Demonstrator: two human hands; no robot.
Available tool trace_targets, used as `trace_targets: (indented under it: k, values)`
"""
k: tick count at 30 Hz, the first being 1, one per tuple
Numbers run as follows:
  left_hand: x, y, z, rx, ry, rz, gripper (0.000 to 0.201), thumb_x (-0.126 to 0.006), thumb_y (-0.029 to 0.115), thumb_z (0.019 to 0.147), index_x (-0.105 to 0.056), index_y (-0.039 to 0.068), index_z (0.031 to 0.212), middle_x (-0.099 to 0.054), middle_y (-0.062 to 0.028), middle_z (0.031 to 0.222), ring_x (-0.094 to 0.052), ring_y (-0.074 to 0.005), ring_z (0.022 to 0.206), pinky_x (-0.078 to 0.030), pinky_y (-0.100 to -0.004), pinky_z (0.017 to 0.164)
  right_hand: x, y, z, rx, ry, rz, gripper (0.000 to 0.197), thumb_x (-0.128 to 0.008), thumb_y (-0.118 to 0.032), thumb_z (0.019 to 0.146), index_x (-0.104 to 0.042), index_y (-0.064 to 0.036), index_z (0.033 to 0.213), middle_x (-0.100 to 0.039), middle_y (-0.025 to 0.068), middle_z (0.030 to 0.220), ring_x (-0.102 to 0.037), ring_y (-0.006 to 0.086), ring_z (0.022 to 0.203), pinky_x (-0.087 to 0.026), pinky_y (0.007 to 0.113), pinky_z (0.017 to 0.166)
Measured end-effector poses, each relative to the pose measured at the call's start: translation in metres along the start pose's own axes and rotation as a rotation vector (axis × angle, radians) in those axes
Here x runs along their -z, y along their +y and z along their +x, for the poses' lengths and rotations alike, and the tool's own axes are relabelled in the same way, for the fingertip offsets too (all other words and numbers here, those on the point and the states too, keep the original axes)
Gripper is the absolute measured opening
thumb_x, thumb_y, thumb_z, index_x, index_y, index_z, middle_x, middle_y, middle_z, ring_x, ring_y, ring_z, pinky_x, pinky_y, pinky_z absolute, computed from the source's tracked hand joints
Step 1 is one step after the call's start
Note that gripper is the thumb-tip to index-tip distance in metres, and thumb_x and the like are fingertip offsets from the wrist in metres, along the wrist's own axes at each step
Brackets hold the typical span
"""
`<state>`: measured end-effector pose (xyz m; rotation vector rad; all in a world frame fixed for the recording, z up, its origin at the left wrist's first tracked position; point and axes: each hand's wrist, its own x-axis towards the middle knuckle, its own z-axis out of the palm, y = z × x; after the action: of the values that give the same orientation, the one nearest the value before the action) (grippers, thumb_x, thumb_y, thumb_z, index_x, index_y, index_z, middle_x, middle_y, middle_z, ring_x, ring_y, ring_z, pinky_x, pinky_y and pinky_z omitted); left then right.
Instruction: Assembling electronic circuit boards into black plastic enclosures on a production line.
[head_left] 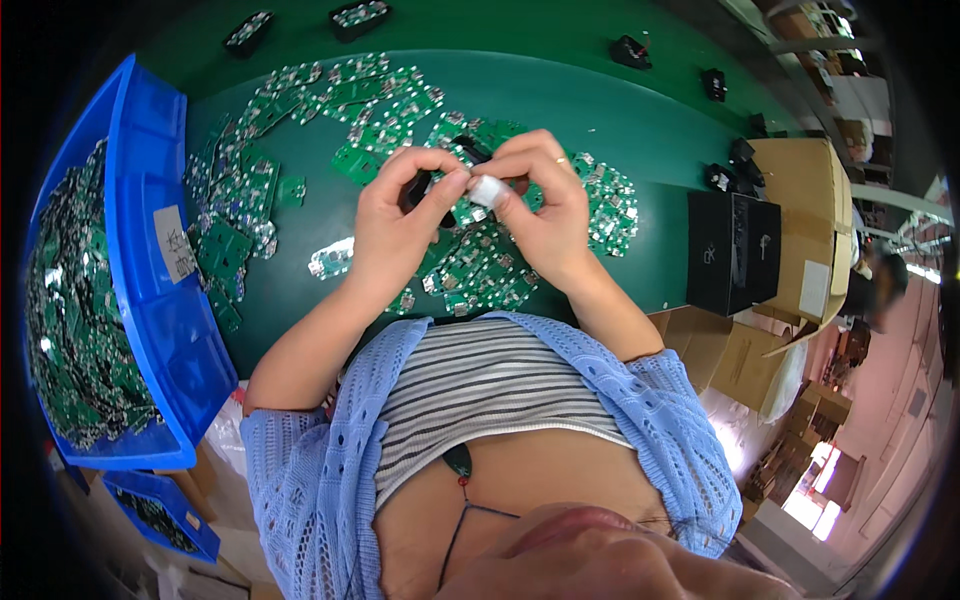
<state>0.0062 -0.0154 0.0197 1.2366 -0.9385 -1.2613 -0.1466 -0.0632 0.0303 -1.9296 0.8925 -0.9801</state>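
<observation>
My left hand (pixel 400 205) and my right hand (pixel 550 205) meet above the green worktop, fingertips almost touching. A small white piece (pixel 488 191) sits at the fingertips of my right hand, between thumb and fingers; its kind is not clear. My left thumb and forefinger are pinched together beside it, and what they hold, if anything, is too small to make out. A black object (pixel 471 150) shows partly behind my fingers. Under and around both hands lie many small green circuit boards (pixel 480 262), some in loose heaps.
At left a large blue bin (pixel 150 290) is full of green boards, with a smaller blue bin (pixel 180 510) below it. Small black trays (pixel 358 18) line the far side. A black box (pixel 733 250) and a cardboard box (pixel 800 220) stand at right.
</observation>
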Motion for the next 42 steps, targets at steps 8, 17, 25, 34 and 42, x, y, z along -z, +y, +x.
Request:
trace_targets:
  k: [8, 17, 25, 34, 42]
  values:
    - [0.001, 0.006, 0.000, -0.022, -0.059, -0.084, 0.026, -0.061, 0.008, 0.083, -0.054, 0.008, 0.108, -0.051, -0.0001, 0.098, -0.048, -0.0022, 0.074, -0.042, -0.0164, 0.057, 0.009, 0.008, 0.006, 0.108, 0.003, 0.070, 0.018, -0.063, 0.005, 0.069, -0.059, -0.0025, 0.085, -0.054, 0.0076, 0.089, -0.052, 0.0127, 0.072, -0.043, 0.023, 0.060]
    - [0.002, 0.009, -0.002, -0.278, 0.103, 0.265, 0.026, -0.064, 0.006, 0.075, -0.060, 0.005, 0.101, -0.056, -0.0060, 0.084, -0.056, -0.0139, 0.066, -0.044, -0.0231, 0.055, 0.022, -0.008, 0.017, 0.468, -0.187, -0.468, 0.031, -0.070, -0.002, 0.057, -0.057, -0.0059, 0.084, -0.053, 0.0086, 0.086, -0.052, 0.0242, 0.069, -0.043, 0.032, 0.055]
    - [0.003, 0.009, -0.002, -0.368, 0.146, 0.366, 0.026, -0.064, 0.005, 0.072, -0.062, 0.006, 0.098, -0.058, -0.0075, 0.086, -0.059, -0.0209, 0.070, -0.048, -0.0291, 0.059, 0.021, -0.015, 0.022, 0.512, -0.248, -0.525, 0.031, -0.069, -0.001, 0.058, -0.055, -0.0041, 0.086, -0.053, 0.0088, 0.086, -0.051, 0.0245, 0.068, -0.044, 0.033, 0.053]
    - [0.001, 0.004, -0.001, -0.438, 0.174, 0.404, 0.026, -0.065, 0.005, 0.071, -0.062, 0.006, 0.097, -0.057, -0.0069, 0.084, -0.059, -0.0200, 0.066, -0.048, -0.0286, 0.056, 0.018, -0.025, 0.024, 0.536, -0.344, -0.645, 0.031, -0.066, 0.002, 0.058, -0.055, -0.0007, 0.087, -0.050, 0.0102, 0.090, -0.051, 0.0246, 0.074, -0.048, 0.032, 0.055]
    - [0.004, 0.002, 0.000, -0.327, 0.109, 0.284, 0.023, -0.064, 0.004, 0.072, -0.061, 0.004, 0.095, -0.056, -0.0071, 0.080, -0.056, -0.0164, 0.061, -0.045, -0.0266, 0.053, 0.021, -0.013, 0.026, 0.513, -0.374, -0.463, 0.030, -0.065, 0.001, 0.059, -0.055, 0.0009, 0.088, -0.051, 0.0110, 0.093, -0.051, 0.0261, 0.076, -0.047, 0.033, 0.062]
